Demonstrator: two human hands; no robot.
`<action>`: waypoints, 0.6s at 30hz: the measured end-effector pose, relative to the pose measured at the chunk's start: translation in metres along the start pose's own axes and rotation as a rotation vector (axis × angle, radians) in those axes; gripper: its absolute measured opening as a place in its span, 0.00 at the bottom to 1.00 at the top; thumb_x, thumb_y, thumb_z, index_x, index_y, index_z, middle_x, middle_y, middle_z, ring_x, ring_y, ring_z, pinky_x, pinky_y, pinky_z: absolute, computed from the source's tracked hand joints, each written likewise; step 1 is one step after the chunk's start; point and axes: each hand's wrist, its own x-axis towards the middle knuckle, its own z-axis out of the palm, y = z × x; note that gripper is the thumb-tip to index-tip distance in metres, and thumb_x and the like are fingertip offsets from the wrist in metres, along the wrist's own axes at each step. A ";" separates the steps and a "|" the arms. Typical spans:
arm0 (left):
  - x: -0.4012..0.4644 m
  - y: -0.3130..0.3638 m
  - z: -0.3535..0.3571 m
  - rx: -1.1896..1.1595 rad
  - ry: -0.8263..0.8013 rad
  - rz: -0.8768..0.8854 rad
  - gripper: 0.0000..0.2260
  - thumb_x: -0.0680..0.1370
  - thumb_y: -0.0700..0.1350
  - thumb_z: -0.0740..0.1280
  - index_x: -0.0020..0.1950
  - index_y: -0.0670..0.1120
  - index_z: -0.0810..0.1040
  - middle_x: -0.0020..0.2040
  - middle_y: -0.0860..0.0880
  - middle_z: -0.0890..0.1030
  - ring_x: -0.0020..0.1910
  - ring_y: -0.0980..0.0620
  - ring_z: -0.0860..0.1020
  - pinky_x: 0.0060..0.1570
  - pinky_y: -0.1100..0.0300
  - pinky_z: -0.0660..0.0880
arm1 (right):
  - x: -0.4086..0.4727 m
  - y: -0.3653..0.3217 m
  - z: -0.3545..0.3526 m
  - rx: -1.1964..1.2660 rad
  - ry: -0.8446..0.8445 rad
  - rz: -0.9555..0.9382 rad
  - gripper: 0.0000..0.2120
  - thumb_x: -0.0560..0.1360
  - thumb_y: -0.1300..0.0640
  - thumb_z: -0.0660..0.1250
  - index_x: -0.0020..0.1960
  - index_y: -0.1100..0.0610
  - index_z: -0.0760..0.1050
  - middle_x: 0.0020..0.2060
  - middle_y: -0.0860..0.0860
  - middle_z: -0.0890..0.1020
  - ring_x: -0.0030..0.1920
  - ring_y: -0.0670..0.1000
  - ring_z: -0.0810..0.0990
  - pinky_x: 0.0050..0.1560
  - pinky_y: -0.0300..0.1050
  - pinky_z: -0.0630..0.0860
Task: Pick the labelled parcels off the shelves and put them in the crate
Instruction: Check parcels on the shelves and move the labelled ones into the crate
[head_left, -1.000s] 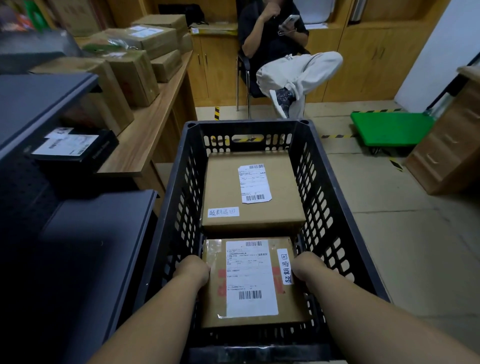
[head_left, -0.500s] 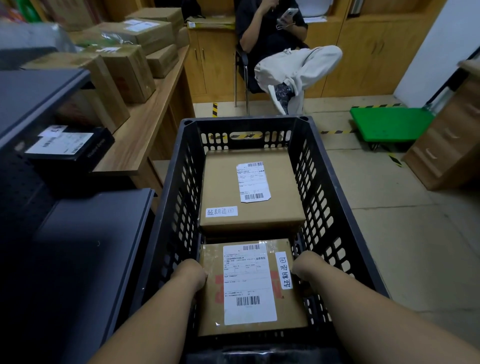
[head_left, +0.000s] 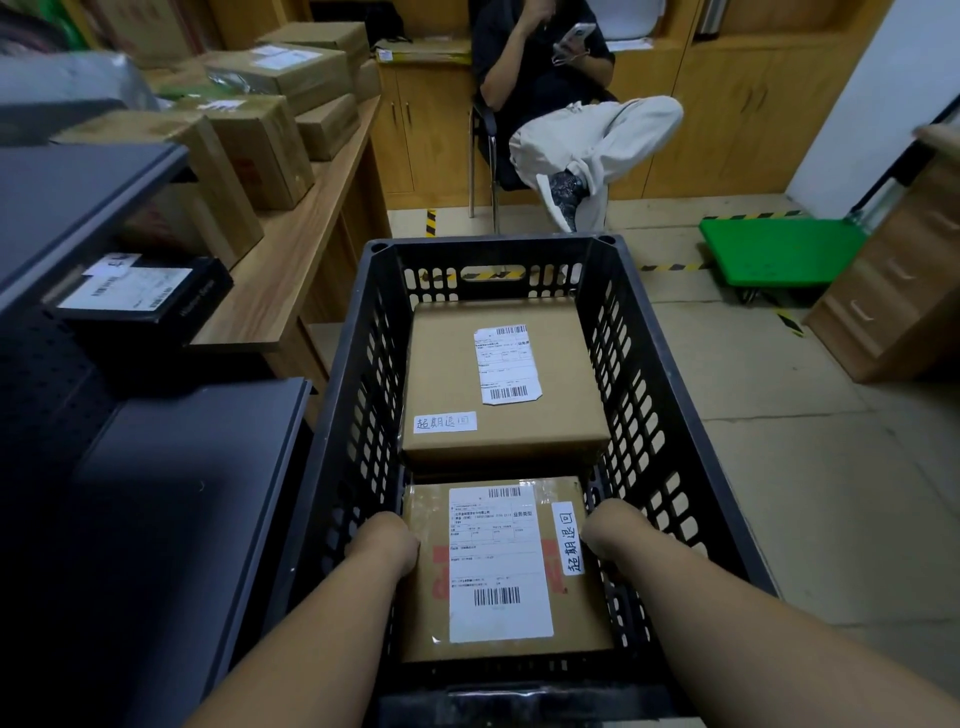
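A black slotted crate stands in front of me and holds two brown labelled parcels. The far parcel lies flat with a white shipping label on top. The near parcel sits low at the crate's near end. My left hand holds its left side and my right hand its right side. Both hands reach down past the parcel's edges, so the fingers are hidden. A black labelled parcel lies on the dark shelf at the left.
Dark metal shelves stand close on the left of the crate. Behind them a wooden table carries several cardboard boxes. A person sits on a chair beyond the crate. At the right are a green cart and a wooden drawer cabinet.
The near parcel and both hands have sunk a little deeper into the crate's near end. The far parcel has not moved.
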 end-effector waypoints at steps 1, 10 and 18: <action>-0.002 0.001 -0.002 0.030 0.026 0.011 0.12 0.80 0.39 0.59 0.61 0.38 0.75 0.59 0.41 0.77 0.57 0.43 0.76 0.55 0.54 0.75 | -0.003 -0.002 -0.002 -0.066 0.021 -0.013 0.08 0.79 0.65 0.55 0.49 0.61 0.73 0.44 0.54 0.78 0.41 0.52 0.77 0.42 0.43 0.70; -0.038 0.020 -0.031 0.199 0.410 0.317 0.09 0.80 0.45 0.58 0.55 0.47 0.76 0.52 0.46 0.79 0.50 0.45 0.77 0.51 0.48 0.77 | -0.038 -0.030 -0.020 -0.153 0.370 -0.239 0.14 0.77 0.60 0.57 0.60 0.55 0.74 0.54 0.54 0.80 0.53 0.55 0.77 0.48 0.48 0.77; -0.085 0.020 -0.068 0.442 0.773 0.509 0.09 0.79 0.46 0.57 0.52 0.47 0.76 0.51 0.47 0.79 0.49 0.46 0.76 0.40 0.55 0.65 | -0.094 -0.055 -0.035 -0.329 0.651 -0.557 0.12 0.76 0.58 0.58 0.56 0.55 0.76 0.51 0.52 0.79 0.54 0.54 0.74 0.43 0.45 0.67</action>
